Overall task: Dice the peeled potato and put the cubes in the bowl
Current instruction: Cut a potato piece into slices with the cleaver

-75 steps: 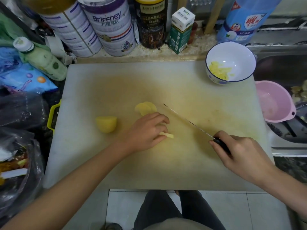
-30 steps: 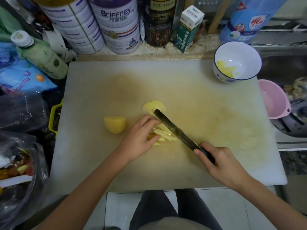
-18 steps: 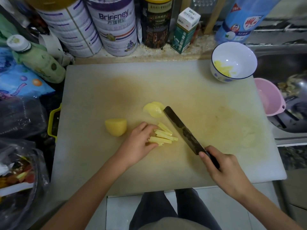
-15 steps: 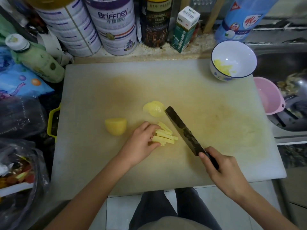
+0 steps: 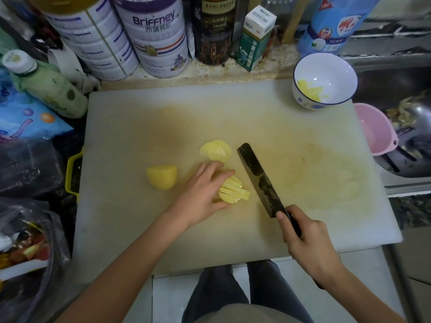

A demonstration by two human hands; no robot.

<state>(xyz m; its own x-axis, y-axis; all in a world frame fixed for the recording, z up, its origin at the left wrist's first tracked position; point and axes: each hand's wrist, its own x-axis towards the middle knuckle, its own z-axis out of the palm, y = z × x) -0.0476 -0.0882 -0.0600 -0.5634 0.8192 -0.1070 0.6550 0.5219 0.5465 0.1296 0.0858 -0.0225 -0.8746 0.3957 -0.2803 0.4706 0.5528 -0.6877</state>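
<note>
While the right hand [image 5: 303,236] was clenched round the dark handle of the knife [image 5: 258,180], a fingertip up by the heel of the blade, the left hand [image 5: 203,190] held a small bundle of potato sticks [image 5: 234,191] between fingers and thumb, gathering them on the cutting board [image 5: 140,229]. The blade was tipped so that its broad face showed. It lay just to the right of the sticks and seemed not to touch them.

The step in hand looked like the crosswise cut that turns sticks into cubes. To do it well, the ends wanted squaring flush first, since the bundle was fanned a little at its right. The blade needed turning upright and setting square across the sticks, not at the slant it had. The left fingertips reached out over the bundle towards the edge, so they were better tucked back, with the knuckles guiding the blade. Spacing each cut to match the thickness of a stick would give even cubes. A loose bundle would likely roll under the blade, so firm downward pressure mattered.

Just beyond the left hand lay a few flat slices [image 5: 215,150], overlapping. To its left stood an uncut potato chunk [image 5: 162,177], apart from everything else. The bowl [image 5: 335,66] sat at the far right corner of the board with a few yellow pieces [image 5: 310,90] already inside, so much of the potato was still to be diced.
</note>
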